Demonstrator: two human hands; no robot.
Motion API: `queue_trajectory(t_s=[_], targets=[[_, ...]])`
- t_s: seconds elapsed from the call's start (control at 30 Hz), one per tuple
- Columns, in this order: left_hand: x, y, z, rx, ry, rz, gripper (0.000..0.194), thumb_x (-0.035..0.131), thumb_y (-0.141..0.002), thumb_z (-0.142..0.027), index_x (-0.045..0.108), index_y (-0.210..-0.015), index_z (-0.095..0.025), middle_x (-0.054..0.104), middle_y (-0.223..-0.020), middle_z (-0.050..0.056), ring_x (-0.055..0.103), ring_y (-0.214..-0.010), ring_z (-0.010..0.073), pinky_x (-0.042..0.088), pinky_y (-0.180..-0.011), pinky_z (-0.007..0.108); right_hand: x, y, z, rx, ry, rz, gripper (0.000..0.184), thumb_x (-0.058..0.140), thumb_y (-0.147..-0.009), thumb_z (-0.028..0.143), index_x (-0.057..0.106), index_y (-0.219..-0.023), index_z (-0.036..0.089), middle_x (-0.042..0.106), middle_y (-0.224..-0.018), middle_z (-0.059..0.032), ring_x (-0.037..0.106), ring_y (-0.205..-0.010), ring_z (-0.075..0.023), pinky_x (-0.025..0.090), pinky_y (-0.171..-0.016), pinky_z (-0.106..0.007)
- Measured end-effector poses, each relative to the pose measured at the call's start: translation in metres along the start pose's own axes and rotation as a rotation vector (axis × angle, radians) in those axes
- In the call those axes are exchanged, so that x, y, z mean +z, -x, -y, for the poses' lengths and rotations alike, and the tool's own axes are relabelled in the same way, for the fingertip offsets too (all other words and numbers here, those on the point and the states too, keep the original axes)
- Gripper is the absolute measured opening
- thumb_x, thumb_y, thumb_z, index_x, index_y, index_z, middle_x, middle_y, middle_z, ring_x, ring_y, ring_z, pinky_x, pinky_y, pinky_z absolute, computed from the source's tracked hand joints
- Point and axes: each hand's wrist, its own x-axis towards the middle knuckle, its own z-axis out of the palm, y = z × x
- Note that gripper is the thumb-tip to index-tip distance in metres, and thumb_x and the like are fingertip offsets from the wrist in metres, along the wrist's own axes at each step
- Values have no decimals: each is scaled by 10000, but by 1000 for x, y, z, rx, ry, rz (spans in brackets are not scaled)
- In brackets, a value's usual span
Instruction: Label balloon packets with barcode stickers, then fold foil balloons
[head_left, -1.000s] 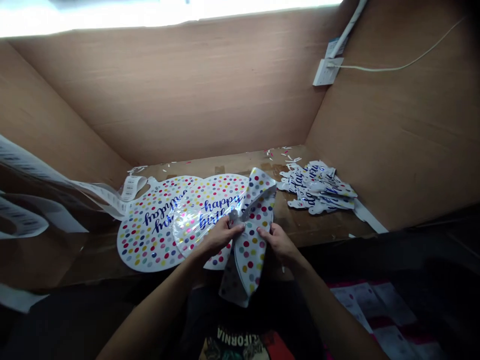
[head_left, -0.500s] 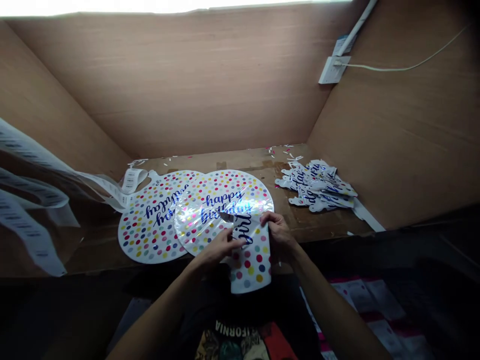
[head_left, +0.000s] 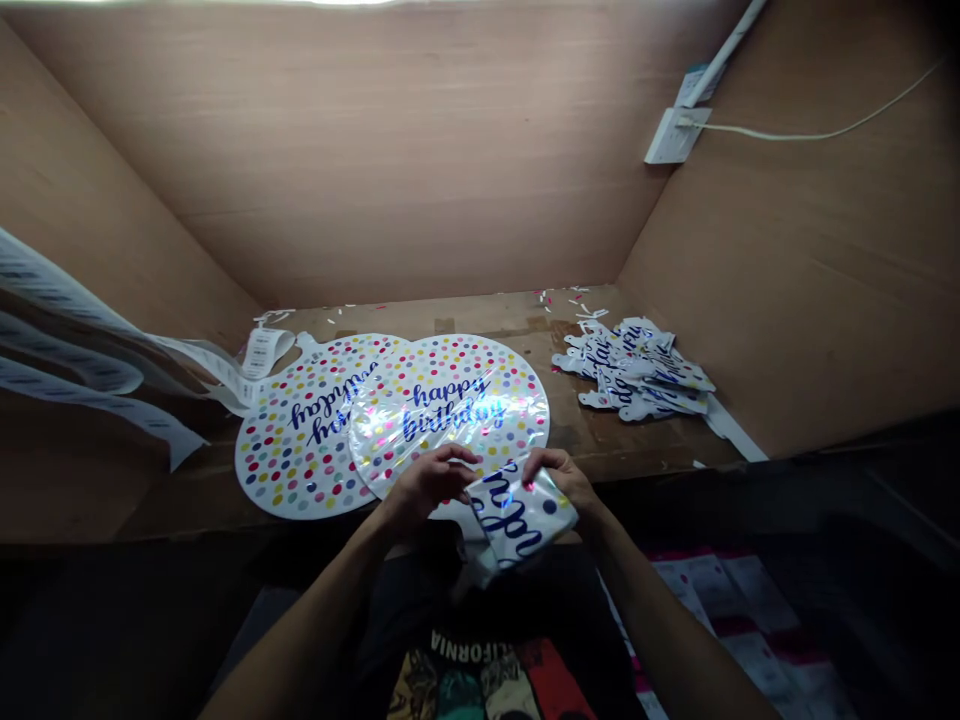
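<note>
Folded into a small packet, a white foil balloon (head_left: pixel 517 515) with blue lettering and dots is gripped at its top right edge by my right hand (head_left: pixel 566 480). A loose, blurred end of it hangs below on the left. Beside the packet's left corner is my left hand (head_left: pixel 431 485), its fingers loosely bent and apart, with nothing seen in them. Just beyond my hands, a flat round "happy birthday" foil balloon (head_left: pixel 450 370) with coloured dots overlaps a second dotted foil balloon (head_left: pixel 292 460) to its left.
A pile of folded foil balloons (head_left: pixel 637 370) lies at the right of the cardboard-covered table (head_left: pixel 600 455). Strips of barcode labels (head_left: pixel 97 315) hang at the left. Paper scraps (head_left: pixel 577 300) lie at the back. A power socket (head_left: pixel 675 135) with a cable is on the wall.
The balloon in my right hand has gone from a tall strip to a shorter, tilted packet. My left hand has come off it and moved slightly left.
</note>
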Motion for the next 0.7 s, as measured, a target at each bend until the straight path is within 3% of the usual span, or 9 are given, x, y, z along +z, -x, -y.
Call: queue_trajectory(t_s=[0.1, 0.17, 0.23, 0.33, 0.43, 0.5, 0.57, 0.63, 0.7], targets=[[5, -6, -15, -3, -429, 125, 412, 567, -933, -551, 686, -899, -159, 674, -825, 37, 574, -714, 165, 406, -643, 268, 4, -3, 6, -22, 172, 99, 121, 712, -755, 243, 725, -668, 159, 668, -705, -31, 578, -669, -154, 434, -619, -246], [14, -13, -23, 67, -711, 143, 378, 550, -963, -480, 650, -784, -163, 607, -721, 2, 489, -636, 134, 343, -598, 263, 10, -4, 8, 18, 196, 130, 175, 671, -848, 338, 749, -872, 183, 671, -764, -19, 582, -694, -159, 456, -644, -257], [23, -19, -29, 171, -898, 67, 381, 504, -994, -427, 621, -740, -169, 580, -671, -5, 448, -602, 127, 316, -592, 272, 17, -6, 10, 42, 201, 150, 280, 630, -914, 445, 706, -1037, 205, 665, -810, -12, 577, -686, -158, 466, -636, -263], [26, -23, -35, 264, -1013, -36, 390, 479, -1016, -414, 599, -727, -182, 601, -646, -1, 475, -584, 131, 314, -588, 270, 8, -14, 30, -83, 515, 84, 278, 674, -888, 461, 678, -897, 183, 657, -796, -18, 571, -698, -160, 465, -643, -256], [12, -18, -35, 222, -990, -116, 421, 437, -1040, -463, 576, -745, -197, 625, -616, -7, 537, -543, 136, 363, -586, 258, -44, -24, 88, -169, 863, -287, 275, 624, -899, 437, 699, -942, 176, 702, -866, -55, 609, -771, -200, 487, -688, -277], [-4, -12, -29, 215, -1056, -156, 431, 415, -1048, -480, 575, -756, -207, 639, -635, 0, 578, -571, 153, 398, -621, 269, -100, -28, 137, -167, 932, -560, 425, 422, -989, 434, 660, -1142, 117, 705, -968, -144, 618, -839, -250, 491, -710, -327], [-20, -8, -18, 246, -1182, -124, 365, 486, -1019, -500, 612, -826, -217, 683, -772, 26, 621, -688, 184, 425, -673, 287, -157, -31, 172, -143, 1008, -781, 527, 412, -1000, 438, 585, -1288, 33, 663, -1150, -265, 599, -1047, -340, 487, -843, -410], [-31, -7, -5, 280, -1320, -62, 312, 645, -923, -534, 638, -918, -222, 697, -971, 67, 632, -846, 234, 450, -736, 317, -203, -38, 179, -43, 1282, -928, 607, 499, -980, 459, 506, -1435, 57, 581, -1355, -296, 520, -1257, -391, 433, -1007, -478], [-37, -10, 7, 302, -1412, -10, 340, 747, -845, -518, 641, -953, -213, 673, -1084, 99, 613, -944, 269, 459, -798, 347, -230, -48, 161, 116, 1583, -862, 613, 473, -1003, 480, 453, -1529, 165, 487, -1522, -236, 428, -1399, -385, 351, -1124, -537]])
